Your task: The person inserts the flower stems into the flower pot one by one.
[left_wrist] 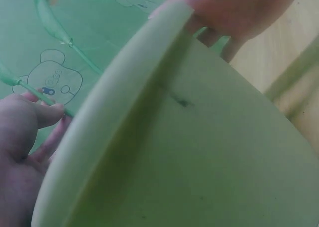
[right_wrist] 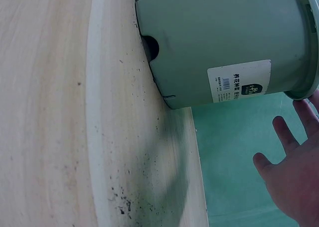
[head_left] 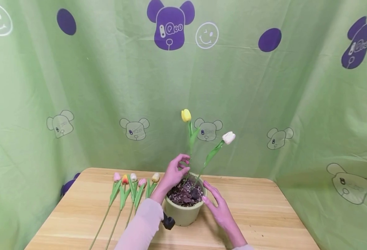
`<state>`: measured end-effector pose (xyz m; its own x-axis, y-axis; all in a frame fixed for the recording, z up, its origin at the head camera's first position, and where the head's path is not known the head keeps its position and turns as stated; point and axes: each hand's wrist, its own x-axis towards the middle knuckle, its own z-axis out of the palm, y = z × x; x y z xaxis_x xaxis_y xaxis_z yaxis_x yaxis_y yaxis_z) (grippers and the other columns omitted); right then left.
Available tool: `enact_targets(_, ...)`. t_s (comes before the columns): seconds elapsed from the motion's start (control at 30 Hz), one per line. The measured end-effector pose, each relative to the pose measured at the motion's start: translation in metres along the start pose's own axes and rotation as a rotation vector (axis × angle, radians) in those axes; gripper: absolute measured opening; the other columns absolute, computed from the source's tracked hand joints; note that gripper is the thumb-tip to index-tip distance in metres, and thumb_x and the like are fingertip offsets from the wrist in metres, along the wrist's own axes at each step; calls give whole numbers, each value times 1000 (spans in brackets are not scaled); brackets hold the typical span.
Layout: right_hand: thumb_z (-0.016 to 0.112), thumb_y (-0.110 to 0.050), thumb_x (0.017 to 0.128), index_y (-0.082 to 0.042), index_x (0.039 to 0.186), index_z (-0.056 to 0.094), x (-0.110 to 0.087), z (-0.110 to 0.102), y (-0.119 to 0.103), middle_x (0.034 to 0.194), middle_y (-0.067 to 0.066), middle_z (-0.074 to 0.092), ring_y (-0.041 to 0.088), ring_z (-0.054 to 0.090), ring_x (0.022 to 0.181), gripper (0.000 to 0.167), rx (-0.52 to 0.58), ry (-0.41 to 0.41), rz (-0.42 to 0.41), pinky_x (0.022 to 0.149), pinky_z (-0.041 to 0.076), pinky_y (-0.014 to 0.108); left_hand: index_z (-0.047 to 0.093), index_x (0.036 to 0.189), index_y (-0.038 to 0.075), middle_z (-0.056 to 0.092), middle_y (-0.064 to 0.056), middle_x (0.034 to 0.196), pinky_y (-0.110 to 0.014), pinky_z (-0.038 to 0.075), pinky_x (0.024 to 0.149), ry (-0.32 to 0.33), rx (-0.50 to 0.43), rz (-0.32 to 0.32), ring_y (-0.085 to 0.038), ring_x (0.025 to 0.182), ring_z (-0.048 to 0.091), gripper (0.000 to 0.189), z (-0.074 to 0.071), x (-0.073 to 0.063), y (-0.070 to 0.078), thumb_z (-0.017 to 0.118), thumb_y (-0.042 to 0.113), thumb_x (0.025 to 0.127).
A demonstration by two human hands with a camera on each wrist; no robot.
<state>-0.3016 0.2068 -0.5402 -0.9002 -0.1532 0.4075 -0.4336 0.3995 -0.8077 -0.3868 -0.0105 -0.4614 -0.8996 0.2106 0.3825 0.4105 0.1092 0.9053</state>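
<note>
A pale, pinkish-white left sleeve (head_left: 143, 224) is worn, finished by a soft-looking, slightly uneven cuff (head_left: 156, 207); beside it, a small, angular black device (head_left: 168, 222) is seen. Of the right sleeve (head_left: 243, 247), only a similarly pale edge is shown.

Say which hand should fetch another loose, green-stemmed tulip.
Probably the left hand: the loose tulips lie on its side of the round green pot, though it pinches the yellow tulip; the right hand is opposite.

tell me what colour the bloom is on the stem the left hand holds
Yellow; the tulip bloom shows best in the head view.
</note>
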Motion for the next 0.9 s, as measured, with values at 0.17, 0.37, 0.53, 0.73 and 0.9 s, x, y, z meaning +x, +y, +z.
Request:
enact_targets(0.17, 60, -24, 105, -21, 157, 44, 1, -1, 0, 164, 9, 40, 43, 33, 152, 55, -4, -1, 0, 116, 20, 79, 61, 130, 8, 62, -22, 123, -30, 64, 78, 1, 22, 14, -20, 94, 64, 40, -1, 1, -1, 65, -7, 94)
enact_targets(0.37, 61, -24, 104, -22, 157, 44, 0, -1, 1, 164, 8, 40, 42, 33, 152, 55, 1, -1, 4, 116, 20, 79, 59, 132, 7, 64, -15, 120, -27, 63, 80, -23, 105, 3, -20, 97, 65, 37, 1, -2, -4, 63, -3, 97)
enact_targets(0.53, 61, -24, 104, -22, 157, 45, 1, 0, 1, 164, 8, 41, 42, 33, 152, 55, 3, 0, 7, 116, 20, 79, 61, 132, 10, 66, -10, 119, -32, 62, 86, -40, 204, 11, -22, 101, 67, 36, 2, -4, -3, 63, -1, 98)
enact_targets(0.73, 60, -23, 105, -20, 157, 44, 1, 0, 0, 164, 9, 40, 42, 33, 152, 54, 8, -1, 4, 116, 20, 79, 64, 127, 16, 69, -7, 117, -37, 61, 92, -80, 334, 46, -21, 102, 69, 35, 2, -7, -5, 66, 0, 95)
enact_targets(0.9, 60, -22, 105, -19, 157, 44, 0, 0, 0, 164, 9, 40, 42, 33, 152, 54, 12, 0, 5, 117, 19, 79, 65, 123, 17, 68, -7, 117, -38, 61, 91, -69, 328, 21, -20, 101, 68, 33, 1, -8, -3, 66, -1, 95)
